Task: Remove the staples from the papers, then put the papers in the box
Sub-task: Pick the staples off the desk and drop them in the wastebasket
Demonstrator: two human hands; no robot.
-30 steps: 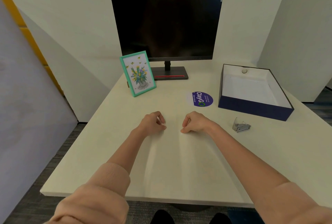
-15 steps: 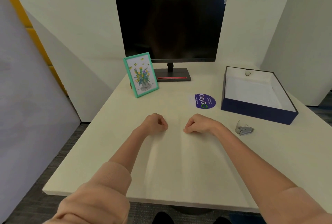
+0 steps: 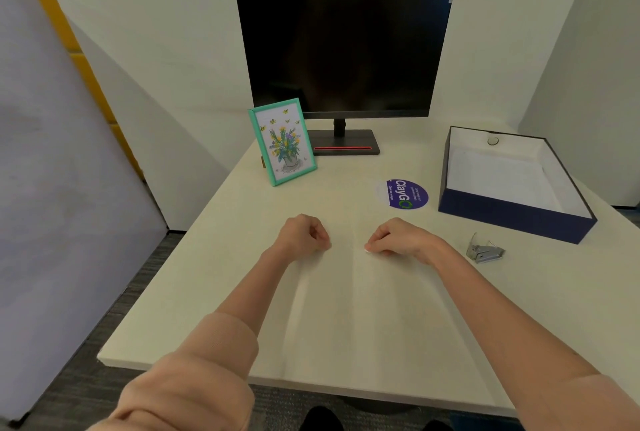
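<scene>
Both hands, left hand (image 3: pixel 304 235) and right hand (image 3: pixel 398 238), rested on the table (image 3: pixel 346 309) as loose, empty fists. Papers (image 3: pixel 498 178) apparently lay already in the box (image 3: pixel 512 219). The staple remover (image 3: pixel 485 250) lay idle beside it; undetected staples risked being missed.

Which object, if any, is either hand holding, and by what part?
Nothing visible is held: the left hand and right hand rest as closed fists on the table, apart from the staple remover.
</scene>
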